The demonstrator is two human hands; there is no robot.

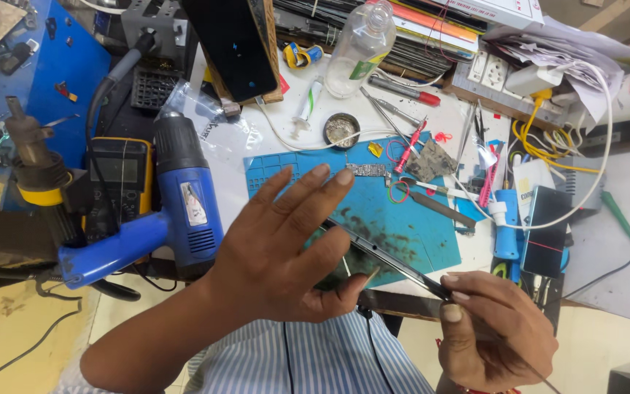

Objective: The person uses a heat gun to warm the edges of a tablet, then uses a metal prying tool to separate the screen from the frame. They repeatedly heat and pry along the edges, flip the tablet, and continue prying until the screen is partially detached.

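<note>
My left hand [286,252] is spread over a thin dark flat device [395,263], seen edge-on, with its thumb under the near edge and its fingers stretched above. My right hand [494,328] pinches the right end of the same device between thumb and fingers, just above the near edge of a blue work mat [410,219]. A thin wire or tool runs down from my right hand to the lower right.
A blue heat gun [176,211] rests at the left beside a yellow multimeter [119,182]. On the bench lie a plastic bottle [359,47], a small round tin [342,130], red screwdrivers [411,146], tweezers, cables, a dark phone [235,47] propped upright and another phone [545,230] at the right.
</note>
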